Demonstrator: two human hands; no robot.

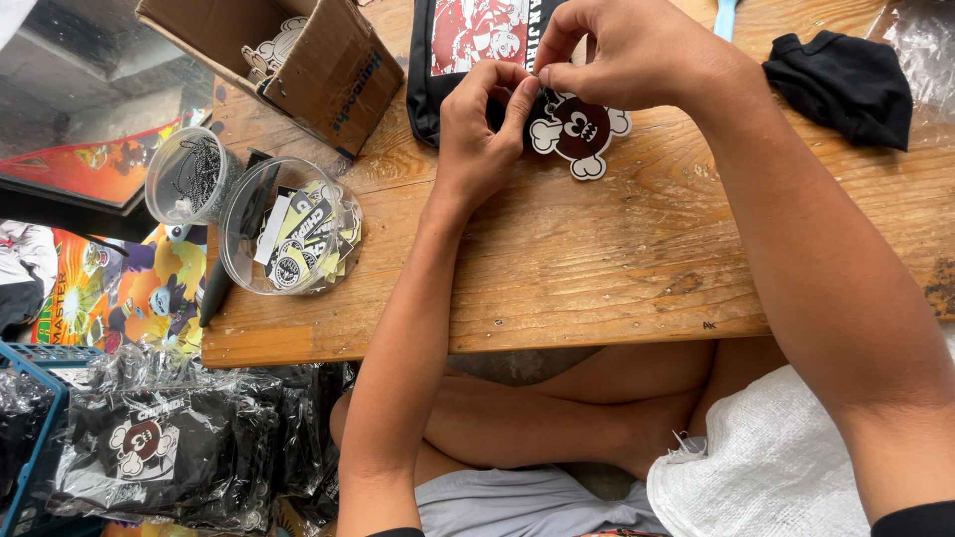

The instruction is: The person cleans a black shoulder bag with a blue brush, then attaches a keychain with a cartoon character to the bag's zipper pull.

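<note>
A dark red and white cartoon-figure tag [580,132] lies on the wooden table [597,259], touching the lower edge of a black pouch [468,50] with a red and white print. My left hand [479,129] and my right hand [622,55] meet just above the tag. Both pinch something very small at the tag's top, between thumb and fingertips; what it is stays hidden by the fingers.
A clear round tub of stickers [293,229] and a smaller clear cup of dark chain [189,177] stand at the table's left end, below an open cardboard box [298,55]. A black cloth [844,85] lies far right. Bagged black pouches [159,447] pile on the floor left.
</note>
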